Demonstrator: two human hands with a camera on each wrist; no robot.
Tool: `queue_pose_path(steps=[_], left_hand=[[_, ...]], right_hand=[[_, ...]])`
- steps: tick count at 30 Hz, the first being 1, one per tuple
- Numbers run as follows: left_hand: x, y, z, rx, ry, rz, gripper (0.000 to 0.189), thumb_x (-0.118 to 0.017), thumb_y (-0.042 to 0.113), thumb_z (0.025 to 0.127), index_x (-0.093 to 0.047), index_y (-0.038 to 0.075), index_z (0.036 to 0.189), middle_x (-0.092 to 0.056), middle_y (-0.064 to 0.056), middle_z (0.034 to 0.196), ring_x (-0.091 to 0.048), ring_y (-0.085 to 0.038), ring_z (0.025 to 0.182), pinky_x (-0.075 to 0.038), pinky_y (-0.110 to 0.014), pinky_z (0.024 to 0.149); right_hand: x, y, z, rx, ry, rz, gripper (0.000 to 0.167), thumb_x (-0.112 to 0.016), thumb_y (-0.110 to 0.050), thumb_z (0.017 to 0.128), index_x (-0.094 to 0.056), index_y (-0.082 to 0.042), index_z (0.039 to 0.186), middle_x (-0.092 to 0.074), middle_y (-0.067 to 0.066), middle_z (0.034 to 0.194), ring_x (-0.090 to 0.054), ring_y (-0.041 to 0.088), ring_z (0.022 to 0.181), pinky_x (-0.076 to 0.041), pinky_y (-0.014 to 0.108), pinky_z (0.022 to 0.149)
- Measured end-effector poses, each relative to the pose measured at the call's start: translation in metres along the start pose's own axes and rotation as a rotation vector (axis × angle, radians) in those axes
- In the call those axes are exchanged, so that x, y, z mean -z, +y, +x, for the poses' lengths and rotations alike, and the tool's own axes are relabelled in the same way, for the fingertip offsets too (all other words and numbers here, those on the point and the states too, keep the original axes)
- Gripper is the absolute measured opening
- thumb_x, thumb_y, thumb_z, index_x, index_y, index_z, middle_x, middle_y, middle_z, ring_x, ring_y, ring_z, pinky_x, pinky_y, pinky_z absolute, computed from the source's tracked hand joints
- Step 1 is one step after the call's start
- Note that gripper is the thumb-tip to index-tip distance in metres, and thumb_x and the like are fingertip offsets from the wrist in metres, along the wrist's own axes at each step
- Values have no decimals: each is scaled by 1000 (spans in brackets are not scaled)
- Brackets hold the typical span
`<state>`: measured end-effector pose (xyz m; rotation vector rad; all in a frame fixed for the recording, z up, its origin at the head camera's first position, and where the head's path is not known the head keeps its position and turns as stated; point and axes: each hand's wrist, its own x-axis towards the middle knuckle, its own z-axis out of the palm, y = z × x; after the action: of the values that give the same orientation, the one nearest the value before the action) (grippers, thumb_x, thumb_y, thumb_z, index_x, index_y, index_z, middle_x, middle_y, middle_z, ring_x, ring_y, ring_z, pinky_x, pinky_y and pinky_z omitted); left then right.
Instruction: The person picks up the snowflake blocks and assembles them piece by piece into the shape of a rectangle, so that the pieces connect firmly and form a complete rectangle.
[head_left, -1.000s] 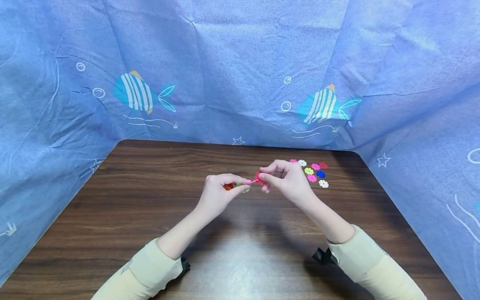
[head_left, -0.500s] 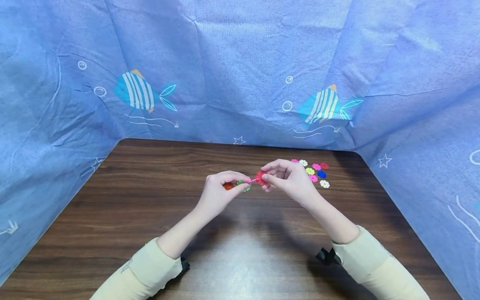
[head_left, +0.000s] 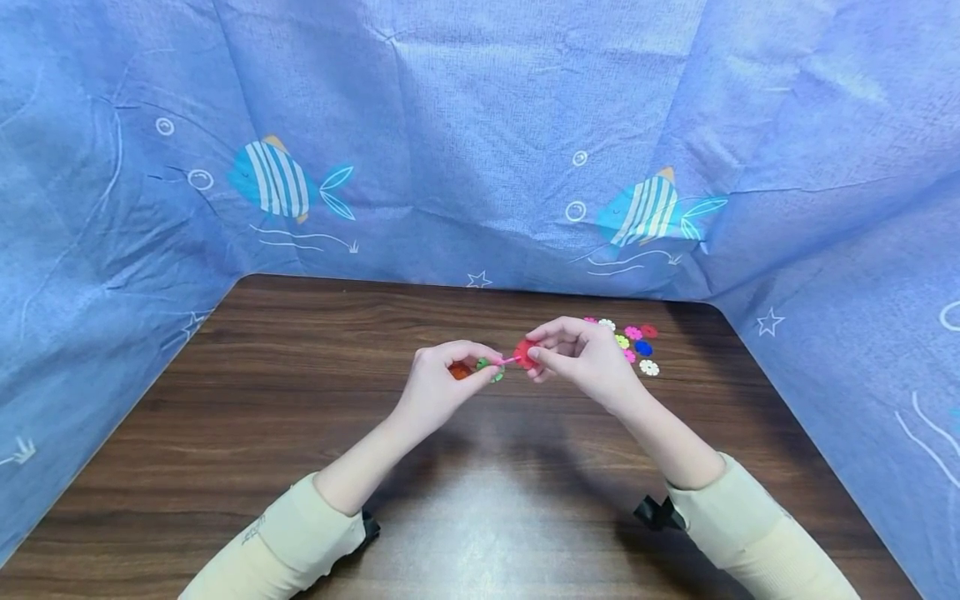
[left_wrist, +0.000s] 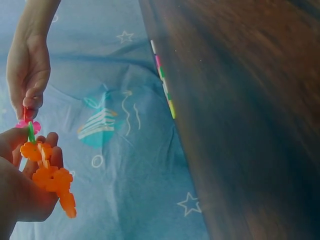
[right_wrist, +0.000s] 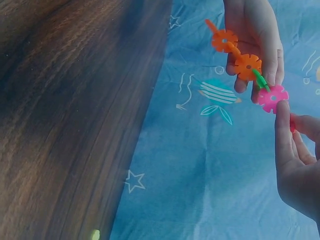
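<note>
Pinches the pink disc (right_wrist: 269,102) edge-on between thumb and fingertips of the left hand (head_left: 442,379), above the dark wooden table (head_left: 300,417). Grips the red disc (head_left: 523,354) between thumb and fingers of the right hand (head_left: 588,358), meeting the pink disc between the two hands. Cannot tell slotted from merely touching at that meeting. Runs on from the pink disc, in the wrist views, to the green disc (right_wrist: 260,80) seen edge-on, then to several orange discs (right_wrist: 244,71), linked at alternating angles in a chain beside the left palm and fingers. Scatters farther off on the table, beyond the right hand, a loose blue disc (head_left: 642,347), a loose white disc (head_left: 649,367) nearest the front, a loose red disc (head_left: 649,331), and more in pink, yellow and white, partly hidden behind that hand. Wears pale sleeves (head_left: 300,533) with black straps (head_left: 660,512) below the cuffs. Rises behind and at both sides to a blue cloth (head_left: 480,150) printed with striped fish (head_left: 273,179) and white stars.
</note>
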<state>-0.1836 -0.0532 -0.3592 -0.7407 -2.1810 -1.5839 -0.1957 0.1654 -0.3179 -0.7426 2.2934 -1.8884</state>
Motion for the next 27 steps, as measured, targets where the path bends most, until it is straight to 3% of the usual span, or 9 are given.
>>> queue_pose_path(steps=[6,12,19,27], left_hand=[[1,4,3,22,-23,7,10,-76,15,80,-74,19,89,-69,7,78,-53,-9,56,-47,-24,51],[1,4,3,29,-23,12,10,-76,14,80,-74,18,88,-67,7,75,-54,-9,57,-48,-24,52],[1,0,2,13,-14,23,9,-76,14,79,-74,19,86,-67,8,76,-55,-8,58,-48,-24,54],[-1,-2,2,-11,-10,23,10,-76,13,79,-74,19,86,-67,9,78,-55,-8,61,-48,-23,53]], right_hand=[[0,-2,0,5,-12,14,24,-66,2,85,-60,11,105,-68,25,89,-70,20,70,-57,42,64],[0,-2,0,7,-13,2,24,-67,1,84,-61,10,106,-70,19,88,-70,22,70,-57,42,65],[-1,-4,-1,-16,-13,4,25,-68,2,83,-62,8,106,-70,16,87,-70,24,72,-57,43,65],[1,-5,-1,-3,5,-44,23,-68,2,83,-62,8,105,-69,21,86,-70,23,68,-57,41,62]])
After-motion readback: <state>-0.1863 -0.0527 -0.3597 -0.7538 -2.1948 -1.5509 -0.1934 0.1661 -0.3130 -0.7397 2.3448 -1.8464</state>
